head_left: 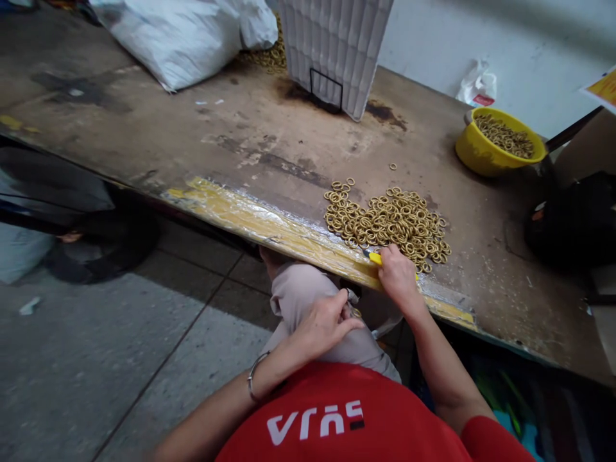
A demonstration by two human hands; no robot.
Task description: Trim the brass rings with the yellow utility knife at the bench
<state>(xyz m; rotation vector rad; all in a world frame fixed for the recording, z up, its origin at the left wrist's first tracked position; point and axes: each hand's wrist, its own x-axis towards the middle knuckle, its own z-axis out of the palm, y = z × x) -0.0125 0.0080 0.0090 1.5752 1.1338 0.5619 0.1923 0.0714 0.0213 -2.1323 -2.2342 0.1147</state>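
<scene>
My right hand (397, 276) is closed around a yellow utility knife (375, 258), its dark tip pointing left over the taped table edge. Just beyond the knuckles lies a loose pile of brass-coloured rings (399, 221), spread close to that edge. Below the table top, over my knee, my left hand (325, 327) is closed with its fingers curled under. A gold ring (357, 313) shows beside its fingertips; what the fingers themselves hold is hidden.
A yellow bowl (486, 160) full of rings stands at the back right. Corrugated grey panel (334, 51) rises at the back, with a white sack (178, 45) to its left. Shiny tape (269, 228) covers the table's front edge. A black object (572, 224) sits at far right.
</scene>
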